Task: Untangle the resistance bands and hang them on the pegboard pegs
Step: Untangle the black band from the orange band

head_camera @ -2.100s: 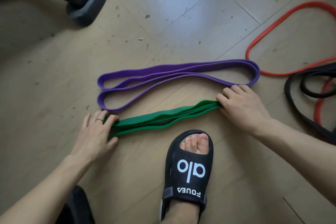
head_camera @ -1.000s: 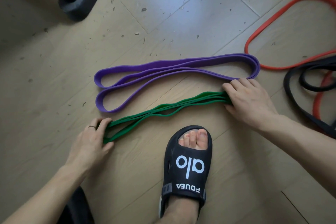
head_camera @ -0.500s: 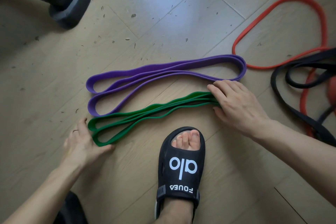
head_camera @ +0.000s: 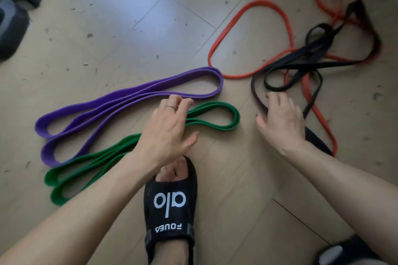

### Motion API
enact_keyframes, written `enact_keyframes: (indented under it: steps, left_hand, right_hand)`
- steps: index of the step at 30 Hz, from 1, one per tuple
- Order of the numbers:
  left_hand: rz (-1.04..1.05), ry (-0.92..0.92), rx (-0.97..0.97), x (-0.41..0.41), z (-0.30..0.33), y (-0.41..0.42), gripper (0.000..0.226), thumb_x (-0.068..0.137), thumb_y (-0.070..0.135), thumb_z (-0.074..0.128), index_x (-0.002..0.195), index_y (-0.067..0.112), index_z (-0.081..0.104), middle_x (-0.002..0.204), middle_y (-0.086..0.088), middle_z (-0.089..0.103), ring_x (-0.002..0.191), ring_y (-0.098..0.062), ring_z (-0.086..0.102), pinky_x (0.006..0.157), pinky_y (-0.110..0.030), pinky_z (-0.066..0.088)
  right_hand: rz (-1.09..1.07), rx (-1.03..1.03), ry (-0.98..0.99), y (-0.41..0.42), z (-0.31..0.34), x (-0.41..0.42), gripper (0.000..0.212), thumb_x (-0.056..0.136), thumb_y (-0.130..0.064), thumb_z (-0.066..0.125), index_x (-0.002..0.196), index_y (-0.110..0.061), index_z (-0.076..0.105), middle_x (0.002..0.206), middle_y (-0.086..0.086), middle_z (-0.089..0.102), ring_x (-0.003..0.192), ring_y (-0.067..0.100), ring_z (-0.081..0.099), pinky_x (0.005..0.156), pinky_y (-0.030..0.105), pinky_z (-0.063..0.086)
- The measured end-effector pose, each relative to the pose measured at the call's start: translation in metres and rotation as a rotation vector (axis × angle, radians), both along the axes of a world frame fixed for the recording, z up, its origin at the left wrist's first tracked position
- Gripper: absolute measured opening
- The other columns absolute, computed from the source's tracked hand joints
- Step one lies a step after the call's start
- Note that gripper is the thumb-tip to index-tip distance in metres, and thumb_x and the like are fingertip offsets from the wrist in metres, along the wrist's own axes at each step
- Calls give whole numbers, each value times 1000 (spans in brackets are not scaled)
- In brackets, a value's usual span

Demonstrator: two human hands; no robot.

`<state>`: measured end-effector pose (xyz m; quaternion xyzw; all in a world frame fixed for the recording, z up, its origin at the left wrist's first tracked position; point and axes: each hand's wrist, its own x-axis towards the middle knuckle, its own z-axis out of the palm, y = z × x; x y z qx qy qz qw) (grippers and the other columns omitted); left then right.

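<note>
The black open-toe slide sandal (head_camera: 170,204) on the person's foot carries white lettering, inverted as the head camera sees it: a large mark reading "alo" and, nearer the ankle, a smaller line that reads about as "FOUEA".

Left hand (head_camera: 167,130): palm down, fingers extended and loosely spread, positioned over the middle of the folded green rubber resistance band (head_camera: 215,106). Whether it touches the band cannot be told; it grips nothing. A thin ring (head_camera: 171,106) sits on one finger.

Right hand (head_camera: 280,120): palm down, fingers relaxed and slightly spread, fingertips at the near edge of the tangled black rubber resistance band (head_camera: 301,62). Motion blur prevents confirming contact; no strand is pinched.

Band positions on the pale wood-plank floor (head_camera: 120,28):
- Green band: folded into long flat loops, lying diagonally just beyond the sandal.
- Folded purple rubber resistance band (head_camera: 129,97): parallel to and just beside the green band, on its far side.
- Thin orange-red rubber resistance band (head_camera: 254,4): one open loop to the right of the purple band, the remainder interlaced with the black band.
- Black band: several crossing loops, lying over and under the orange-red strands, right of the green band
</note>
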<state>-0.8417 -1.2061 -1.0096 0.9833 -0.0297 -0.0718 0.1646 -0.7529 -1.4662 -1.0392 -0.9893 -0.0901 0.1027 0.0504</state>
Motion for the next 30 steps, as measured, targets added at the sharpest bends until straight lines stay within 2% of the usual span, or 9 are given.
enact_keyframes:
  steps: [4,8,12,14,17,20,25,28,30]
  left_hand:
    - [-240,10,32,48,-13,-47,63,82,40,65,135,12,47,123,-13,52,103,-33,53,88,-46,48]
    - [-308,64,65,69,-14,-71,52,90,35,60,134,15,44,123,-12,52,102,-31,55,84,-44,49]
    - [-367,131,48,78,3,-87,68,87,38,66,145,19,34,130,-10,50,112,-30,53,90,-41,48]
    - [-407,170,19,82,22,-96,85,87,41,70,154,23,22,142,-10,45,120,-28,52,98,-41,47]
    - [-468,165,-70,90,69,-115,96,86,40,73,159,32,12,151,-8,40,125,-27,49,102,-41,45]
    - [-438,191,-249,101,129,-140,98,82,33,78,158,30,16,149,-5,43,129,-23,44,104,-33,39]
    - [-389,90,-481,111,249,-176,55,66,42,84,104,34,45,103,3,65,101,-20,64,90,-37,52]
    - [-394,60,-658,101,312,-199,38,74,20,86,92,31,55,85,10,65,82,-8,65,76,-21,55]
    - [-421,9,-721,88,339,-211,30,74,18,83,86,31,58,77,13,63,80,-15,68,83,-37,60]
  right_hand:
    - [-1,-165,103,-23,-1,2,37,94,-28,61,127,-12,55,127,12,59,121,33,50,101,46,40]
    - [119,-220,117,-31,-1,7,15,96,-18,53,106,-18,64,108,5,68,106,29,55,94,42,41]
    - [-114,252,332,-37,27,8,19,95,-23,56,109,-18,68,107,5,70,101,28,63,88,39,52]
    - [-225,481,417,-40,53,8,16,95,-26,58,96,-15,69,92,3,70,88,24,64,76,35,51]
    - [-308,699,387,-44,103,10,30,94,-32,58,71,-16,64,61,-1,63,65,21,61,63,34,46]
    - [-348,829,310,-50,170,13,37,100,-26,55,65,-14,61,53,-6,57,52,11,51,55,26,40]
    - [-356,1074,168,-62,305,4,35,101,-20,52,72,-6,62,63,12,56,56,21,52,60,33,42]
    - [-392,1213,85,-76,368,-14,35,98,-19,55,64,-11,60,62,9,56,60,21,53,67,36,43]
    - [-384,1268,27,-88,396,-30,35,95,-24,58,62,-14,60,66,10,57,64,22,52,68,38,42]
